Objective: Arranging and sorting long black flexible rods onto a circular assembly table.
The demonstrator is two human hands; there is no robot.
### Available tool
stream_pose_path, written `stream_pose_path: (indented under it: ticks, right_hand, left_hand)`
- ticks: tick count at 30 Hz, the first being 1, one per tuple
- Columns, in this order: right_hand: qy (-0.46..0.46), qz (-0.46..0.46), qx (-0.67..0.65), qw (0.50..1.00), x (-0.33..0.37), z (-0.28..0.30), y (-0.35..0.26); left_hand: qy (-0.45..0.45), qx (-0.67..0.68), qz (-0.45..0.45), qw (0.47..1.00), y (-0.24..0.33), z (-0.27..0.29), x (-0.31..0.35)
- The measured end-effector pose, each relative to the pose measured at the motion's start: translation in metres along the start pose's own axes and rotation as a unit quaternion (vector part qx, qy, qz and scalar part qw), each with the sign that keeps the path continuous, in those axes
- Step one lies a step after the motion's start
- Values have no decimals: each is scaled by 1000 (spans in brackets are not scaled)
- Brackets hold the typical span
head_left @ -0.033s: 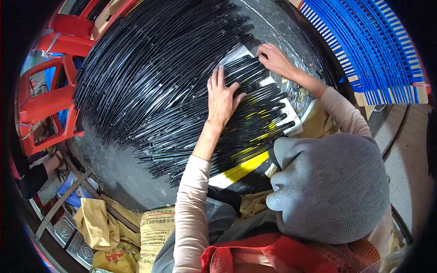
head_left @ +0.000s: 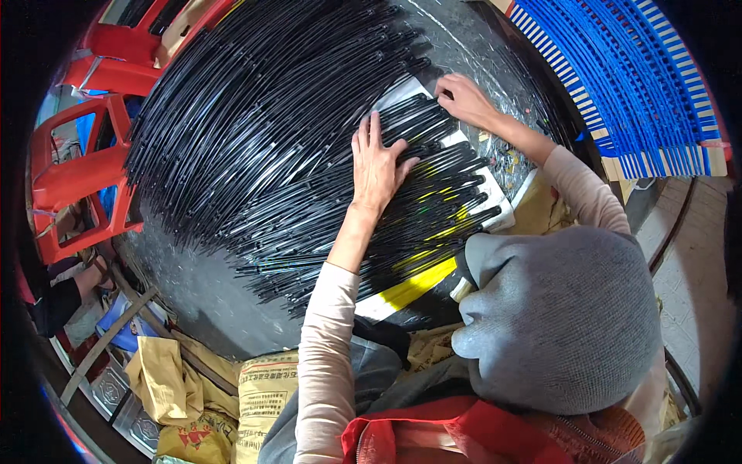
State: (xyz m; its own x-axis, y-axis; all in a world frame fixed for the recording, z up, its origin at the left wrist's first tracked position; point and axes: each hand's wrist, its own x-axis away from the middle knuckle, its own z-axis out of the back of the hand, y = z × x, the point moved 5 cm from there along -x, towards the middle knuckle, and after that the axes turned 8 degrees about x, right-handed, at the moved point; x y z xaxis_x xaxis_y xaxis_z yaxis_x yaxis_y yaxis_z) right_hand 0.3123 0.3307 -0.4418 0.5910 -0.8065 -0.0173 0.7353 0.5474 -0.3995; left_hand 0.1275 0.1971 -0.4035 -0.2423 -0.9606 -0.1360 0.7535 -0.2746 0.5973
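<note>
A wide heap of thin, glossy black strips (head_left: 232, 131), many with small thick ends, covers the dark work surface. My left hand (head_left: 375, 174) lies on the strips with its fingers stretched out and its thumb apart. Farther right, my right hand (head_left: 465, 102) is at the ends of the far part of a smaller layer of black strips (head_left: 433, 166). Its fingers are curled together, and whatever lies between their tips is too small or hidden to make out. White and yellow sheeting (head_left: 421, 284) shows beneath this layer.
A rack of blue strands (head_left: 618, 77) on pale wooden bars stands at the far right. Red plastic chairs (head_left: 81, 170) are on the left. Brown paper sacks (head_left: 267, 387) lie at the lower left. A grey knit-covered shape (head_left: 568, 317) blocks the lower right.
</note>
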Motion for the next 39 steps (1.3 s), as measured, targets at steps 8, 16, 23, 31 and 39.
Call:
stream_pose_path:
  ticks: [8,16,23,31,39]
  right_hand:
    - [-59,-155,16,986,8,-4,2]
    - [-100,-196,-424,879,-4,-39,-10]
    - [-133,-178,-445,868,-1,-61,-27]
    - [-61,-158,-388,906,7,-55,-35]
    - [-41,-173,-394,902,8,-58,-30]
  left_hand:
    - [-33,-36,13,999,7,-5,5]
    - [1,9,90,996,-7,-8,-4]
    - [207,-89,-24,974,-12,72,-49]
    - [246,-168,86,951,-29,123,-74]
    - [114,-207,30,971,-38,130,-71]
